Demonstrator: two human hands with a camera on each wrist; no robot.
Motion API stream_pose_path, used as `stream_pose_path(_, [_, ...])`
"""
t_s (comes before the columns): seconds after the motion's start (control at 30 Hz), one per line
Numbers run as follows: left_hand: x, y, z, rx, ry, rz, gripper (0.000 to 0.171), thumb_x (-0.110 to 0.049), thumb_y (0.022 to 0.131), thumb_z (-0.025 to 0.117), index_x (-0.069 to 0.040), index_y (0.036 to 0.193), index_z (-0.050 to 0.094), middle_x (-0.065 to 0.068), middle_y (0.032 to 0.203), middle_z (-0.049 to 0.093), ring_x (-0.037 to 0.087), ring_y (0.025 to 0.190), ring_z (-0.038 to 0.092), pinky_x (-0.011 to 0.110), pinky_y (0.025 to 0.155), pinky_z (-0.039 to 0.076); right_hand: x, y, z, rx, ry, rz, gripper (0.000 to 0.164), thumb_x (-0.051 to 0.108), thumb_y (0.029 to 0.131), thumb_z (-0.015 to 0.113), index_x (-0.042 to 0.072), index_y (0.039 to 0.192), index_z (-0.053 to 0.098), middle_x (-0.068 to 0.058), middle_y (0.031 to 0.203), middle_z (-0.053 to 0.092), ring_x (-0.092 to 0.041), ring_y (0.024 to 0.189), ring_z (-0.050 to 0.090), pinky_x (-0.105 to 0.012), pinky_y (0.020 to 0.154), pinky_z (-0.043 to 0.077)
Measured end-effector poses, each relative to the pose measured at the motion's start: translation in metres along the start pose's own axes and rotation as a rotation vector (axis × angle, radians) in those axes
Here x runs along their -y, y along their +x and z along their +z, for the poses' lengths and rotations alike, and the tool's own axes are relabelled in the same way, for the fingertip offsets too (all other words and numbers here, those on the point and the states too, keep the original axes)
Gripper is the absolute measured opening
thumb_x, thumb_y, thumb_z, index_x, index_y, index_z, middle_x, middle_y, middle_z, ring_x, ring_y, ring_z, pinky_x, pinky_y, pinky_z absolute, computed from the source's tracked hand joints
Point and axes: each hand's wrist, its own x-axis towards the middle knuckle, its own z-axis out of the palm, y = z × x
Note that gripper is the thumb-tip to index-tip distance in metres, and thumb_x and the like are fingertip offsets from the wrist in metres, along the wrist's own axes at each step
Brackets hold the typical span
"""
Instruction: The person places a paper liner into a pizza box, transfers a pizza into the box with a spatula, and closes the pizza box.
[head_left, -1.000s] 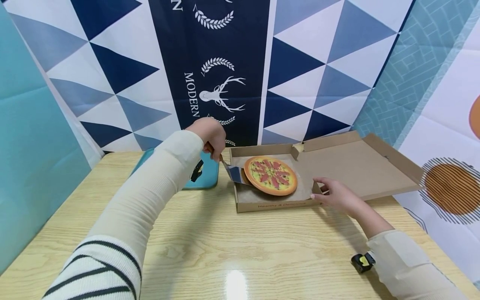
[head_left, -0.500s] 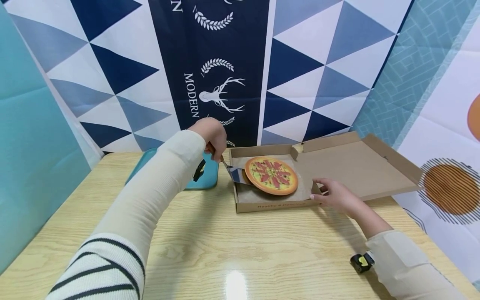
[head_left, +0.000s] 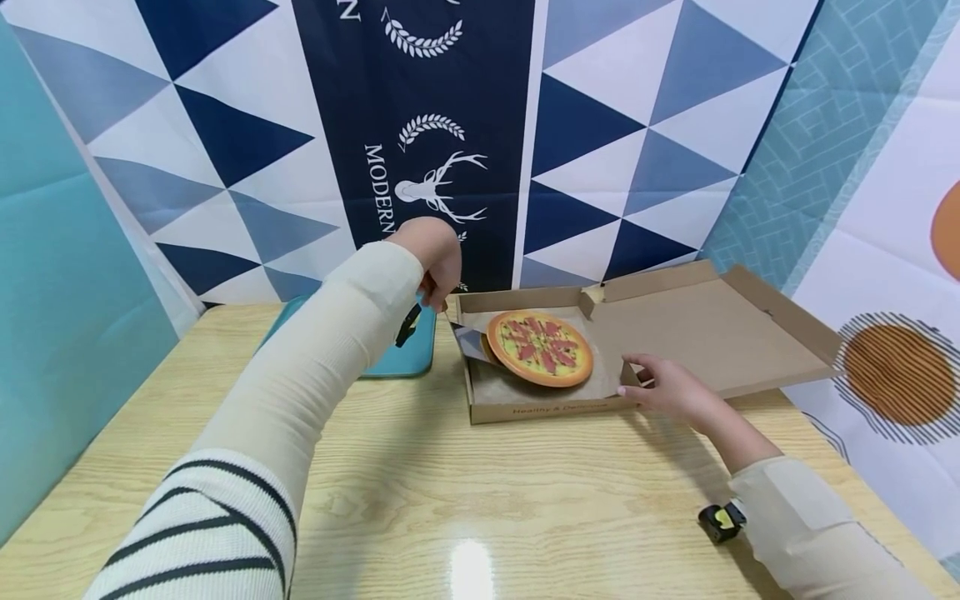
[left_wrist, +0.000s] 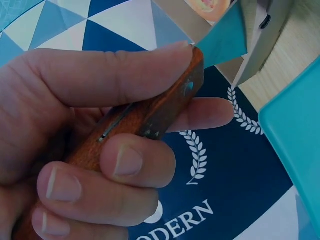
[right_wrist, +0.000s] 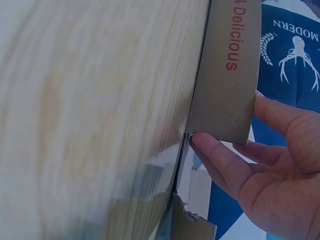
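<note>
One pizza [head_left: 542, 350] lies in one open cardboard pizza box [head_left: 558, 408], between the two hands: to the right of and lower than the left hand [head_left: 438, 260], left of the right hand [head_left: 675, 387]. Left hand: fingers and thumb curled round the wooden handle of one pizza server [head_left: 471, 342]; blade end hidden by the pizza's left rim. Right hand: thumb and fingers pinch the box's near corner. One turquoise tray [head_left: 408, 360], below the left hand, on one table [head_left: 405, 500].
</note>
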Motion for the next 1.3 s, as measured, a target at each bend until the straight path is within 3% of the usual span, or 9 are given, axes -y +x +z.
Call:
stream_pose_path(0.23, [0.005,-0.003,-0.002,0.036,0.038,-0.02,0.008,-0.02,0.086,0.075,-0.013,0.085,0.077,-0.006,0.066,0.062,0.006,0.055,0.053,0.023,0.064,0.047,0.002,0.0,0.001,0.002,0.018,0.008,0.065,0.012,0.097,0.062,-0.016,0.144,0.027,-0.038,0.12,0.05,-0.032,0.091,0.065,-0.041,0.075,0.057])
stream_pose_path(0.43, [0.008,-0.011,-0.001,0.024,0.107,-0.017,0.007,-0.022,0.085,0.075,-0.015,0.086,0.076,-0.007,0.07,0.065,0.006,0.062,0.058,0.027,0.078,0.052,0.002,0.001,0.0,0.006,0.01,0.01,0.066,0.013,0.097,0.062,-0.016,0.144,0.026,-0.038,0.119,0.051,-0.029,0.086,0.066,-0.042,0.075,0.057])
stream_pose_path(0.67, [0.005,-0.02,0.001,0.045,0.194,-0.036,0.021,-0.021,0.088,0.07,-0.021,0.068,0.069,-0.008,0.063,0.061,0.006,0.058,0.056,0.025,0.073,0.05,0.002,0.0,0.0,0.006,0.002,0.011,0.066,0.014,0.097,0.062,-0.016,0.144,0.027,-0.037,0.119,0.052,-0.028,0.085,0.066,-0.041,0.074,0.057])
stream_pose_path(0.9, [-0.002,-0.036,0.0,-0.019,0.322,-0.106,0.023,-0.026,0.086,0.074,-0.023,0.064,0.068,-0.01,0.063,0.06,0.007,0.069,0.059,0.029,0.078,0.05,0.002,0.001,0.0,0.006,0.0,0.003,0.065,0.012,0.097,0.062,-0.017,0.144,0.026,-0.038,0.119,0.052,-0.029,0.086,0.067,-0.041,0.074,0.057])
stream_pose_path(1.07, [0.003,-0.044,0.002,-0.025,0.297,-0.11,0.032,-0.022,0.085,0.074,-0.022,0.057,0.059,-0.009,0.057,0.053,0.007,0.058,0.052,0.027,0.067,0.045,0.003,0.0,0.0,0.004,0.001,0.0,0.066,0.013,0.097,0.062,-0.017,0.144,0.026,-0.038,0.119,0.051,-0.029,0.085,0.067,-0.041,0.074,0.057])
stream_pose_path(1.17, [0.009,-0.047,0.004,-0.012,0.269,-0.122,0.037,-0.023,0.085,0.073,-0.022,0.054,0.054,-0.009,0.054,0.049,0.006,0.052,0.047,0.027,0.067,0.045,0.002,0.0,0.0,0.003,-0.001,-0.001,0.066,0.013,0.096,0.063,-0.016,0.144,0.027,-0.038,0.118,0.052,-0.029,0.085,0.067,-0.041,0.073,0.057])
stream_pose_path(1.3, [0.02,-0.052,0.006,-0.016,0.248,-0.123,0.029,-0.026,0.085,0.074,-0.021,0.059,0.064,-0.009,0.055,0.053,0.006,0.052,0.05,0.027,0.07,0.047,0.001,-0.001,0.0,0.002,0.0,-0.004,0.066,0.013,0.096,0.063,-0.016,0.144,0.027,-0.039,0.119,0.051,-0.03,0.086,0.067,-0.041,0.073,0.057])
